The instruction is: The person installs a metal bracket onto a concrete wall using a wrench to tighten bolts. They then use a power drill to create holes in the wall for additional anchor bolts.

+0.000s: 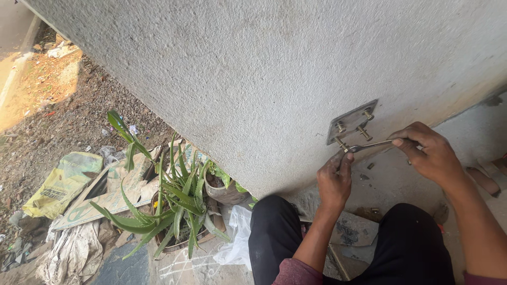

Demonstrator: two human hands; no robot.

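Note:
A grey metal plate (pixel 350 121) is fixed to a rough plastered wall (pixel 264 68) by several brass-coloured bolts. My right hand (pixel 429 154) grips the handle of a slim metal spanner (pixel 372 145), whose head sits on the plate's lower-left bolt (pixel 343 144). My left hand (pixel 334 178) is just below that bolt, fingertips pinched at it. Both forearms reach up from my knees in black trousers.
An aloe plant in a pot (pixel 177 203) stands at the wall's foot to the left, beside a white plastic bag (pixel 236 237). Sacks, boards and cloth (pixel 74 211) lie on bare dirt further left. A concrete ledge (pixel 470 132) runs to the right.

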